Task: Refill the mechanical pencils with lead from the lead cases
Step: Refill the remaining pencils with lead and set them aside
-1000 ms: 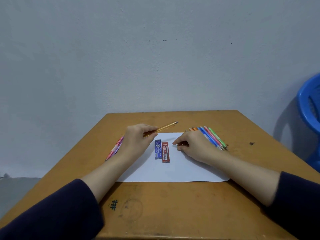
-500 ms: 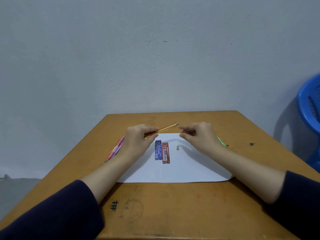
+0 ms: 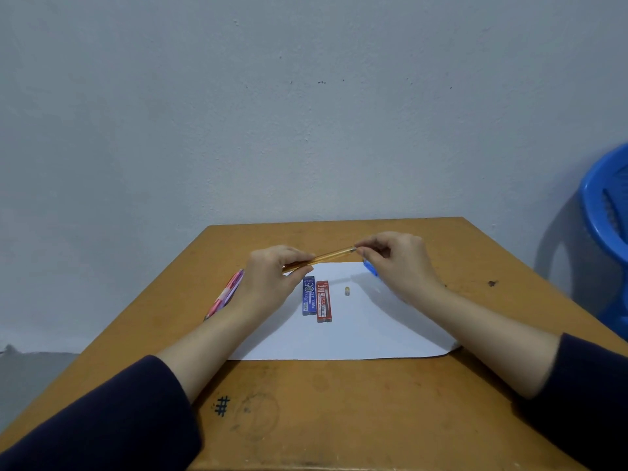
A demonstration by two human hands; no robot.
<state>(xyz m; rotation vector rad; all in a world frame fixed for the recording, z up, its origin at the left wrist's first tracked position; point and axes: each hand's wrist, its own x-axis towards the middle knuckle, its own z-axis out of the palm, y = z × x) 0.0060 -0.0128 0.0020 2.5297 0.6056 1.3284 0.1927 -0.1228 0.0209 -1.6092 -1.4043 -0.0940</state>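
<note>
**Orange pencil held at both ends**

Pink pencils [image 3: 226, 294] lie at the left of the counter [image 3: 339, 419], partly behind the left hand [image 3: 268, 277]. Its grip is curled round the orange pencil [image 3: 328, 256], above the white paper [image 3: 356, 331]. On the paper lie the blue lead case [image 3: 308, 295], touching the red lead case [image 3: 323, 301], then a small cap [image 3: 347, 291]. The right hand [image 3: 397, 263] pinches the pencil's right end.
</note>
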